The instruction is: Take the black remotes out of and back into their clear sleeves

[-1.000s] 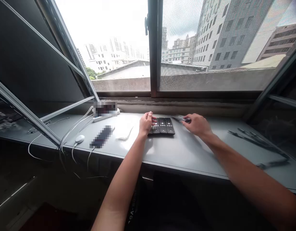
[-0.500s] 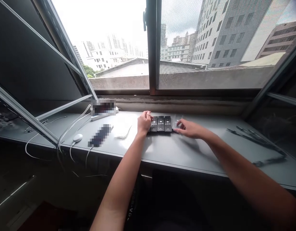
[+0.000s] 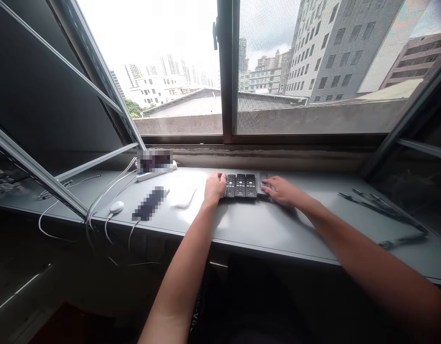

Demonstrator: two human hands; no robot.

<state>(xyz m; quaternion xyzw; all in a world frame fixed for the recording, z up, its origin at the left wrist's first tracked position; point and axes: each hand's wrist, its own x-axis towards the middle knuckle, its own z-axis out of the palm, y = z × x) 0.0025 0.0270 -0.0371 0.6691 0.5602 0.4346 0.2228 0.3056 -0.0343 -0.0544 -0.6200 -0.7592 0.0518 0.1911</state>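
Observation:
Three black remote controls (image 3: 240, 185) lie side by side on the grey desk (image 3: 256, 224) below the window. My left hand (image 3: 214, 188) is curled loosely, fingers closed, resting against the left edge of the leftmost remote. My right hand (image 3: 282, 190) lies over a fourth remote control (image 3: 262, 183) and presses it down on the desk against the right side of the row. Its fingers cover much of that remote.
To the left on the desk are a white mouse (image 3: 117, 206), a blurred dark device (image 3: 149, 203), a white power strip (image 3: 155, 165) with cables, and a small white cloth (image 3: 184, 199). Dark cables (image 3: 381, 206) lie at the right. A slanted metal frame (image 3: 45, 177) crosses the left side.
My right hand brought the fourth remote leftward and down from above the desk onto it beside the row. My left hand slid off the leftmost remote to its left edge.

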